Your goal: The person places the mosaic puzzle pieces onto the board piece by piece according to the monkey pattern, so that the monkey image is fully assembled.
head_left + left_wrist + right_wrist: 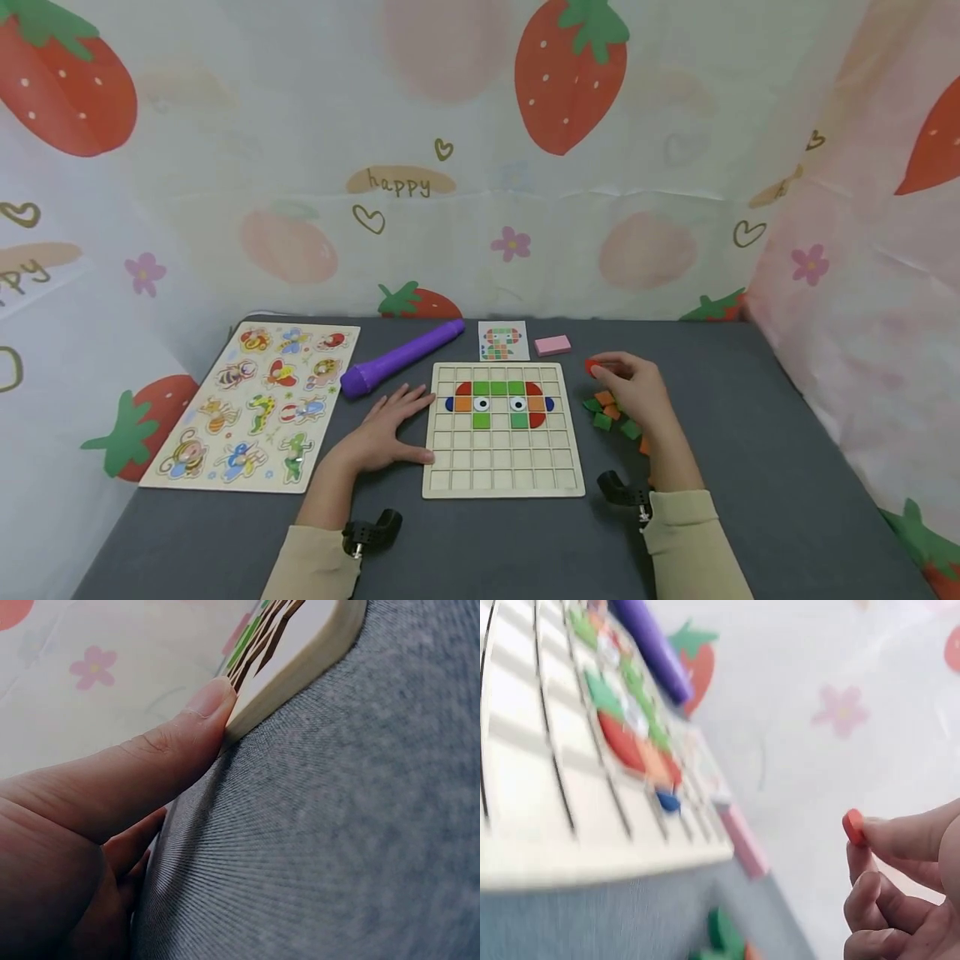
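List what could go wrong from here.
1. Small red piece might slip: the right hand pinches it only by the fingertips.
2. That hand could scatter the loose green and orange pieces beside it.
3. Left hand touches the pale wooden grid board; a nudge might shift it.

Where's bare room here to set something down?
Widest is the table right of the right hand; another patch lies between the sleeves, nearer than the grid board. Crowded: that board's right side, where loose tiles lie by the hand.
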A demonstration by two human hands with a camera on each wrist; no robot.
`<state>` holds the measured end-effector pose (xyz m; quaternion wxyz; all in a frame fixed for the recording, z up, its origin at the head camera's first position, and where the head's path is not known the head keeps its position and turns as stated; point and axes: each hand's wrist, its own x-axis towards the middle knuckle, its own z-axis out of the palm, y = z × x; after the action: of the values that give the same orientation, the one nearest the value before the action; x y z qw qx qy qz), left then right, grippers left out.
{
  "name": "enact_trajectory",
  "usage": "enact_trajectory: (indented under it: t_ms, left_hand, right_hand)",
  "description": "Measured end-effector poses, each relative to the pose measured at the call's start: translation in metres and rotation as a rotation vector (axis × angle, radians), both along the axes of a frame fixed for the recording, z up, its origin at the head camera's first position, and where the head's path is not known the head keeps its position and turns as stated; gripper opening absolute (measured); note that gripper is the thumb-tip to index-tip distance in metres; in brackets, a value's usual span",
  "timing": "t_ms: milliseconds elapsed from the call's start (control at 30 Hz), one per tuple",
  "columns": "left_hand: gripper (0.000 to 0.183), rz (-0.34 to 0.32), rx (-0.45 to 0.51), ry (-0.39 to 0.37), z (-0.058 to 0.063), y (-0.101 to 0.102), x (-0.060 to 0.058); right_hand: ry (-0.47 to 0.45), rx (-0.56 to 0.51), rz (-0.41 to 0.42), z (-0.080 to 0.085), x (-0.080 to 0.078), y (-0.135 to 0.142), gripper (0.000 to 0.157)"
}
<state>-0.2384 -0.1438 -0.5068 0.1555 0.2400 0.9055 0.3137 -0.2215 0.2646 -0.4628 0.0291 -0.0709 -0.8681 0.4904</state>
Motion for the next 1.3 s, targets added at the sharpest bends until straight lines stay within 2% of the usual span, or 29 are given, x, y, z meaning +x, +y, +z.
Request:
enact_trajectory:
  t_ms: [67, 233, 433, 500, 633, 733, 933, 1300]
  left_hand:
    - [0.097, -0.002, 0.003, 0.006, -0.001, 0.000, 0.000]
    - [0.096, 0.001, 0.008, 0.000, -0.002, 0.000, 0.000]
    - [0.097, 0.001, 0.015, -0.007, -0.001, 0.000, 0.000]
    - [0.097, -0.001, 0.013, -0.008, -0.001, -0.001, 0.000]
    - [0.098, -0.002, 0.005, -0.014, -0.002, 0.000, -0.002]
    - [0.098, 0.002, 0.006, -0.021, -0.002, 0.000, -0.002]
    - [0.097, 0.003, 0.003, -0.013, -0.001, -0.001, -0.002]
    - [0.096, -0.009, 0.007, -0.004, 0.000, -0.001, -0.002]
  right_hand:
    - [0.009, -0.033, 0.020, 0.006, 0.001, -0.007, 0.034]
    - [0.041, -0.033, 0.047, 0.013, 0.002, -0.029, 0.030]
    - [0.072, -0.069, 0.131, 0.006, 0.002, -0.066, 0.021]
    - [0.052, -0.076, 0.169, 0.003, 0.005, -0.082, 0.017]
    - [0.018, -0.036, 0.238, -0.003, 0.010, -0.113, 0.010]
    - [0.026, 0.002, 0.267, -0.007, 0.013, -0.130, 0.006]
    - [0.041, 0.057, 0.269, -0.013, 0.013, -0.148, 0.004]
    - [-0.030, 0.146, 0.272, -0.021, 0.001, -0.166, 0.007]
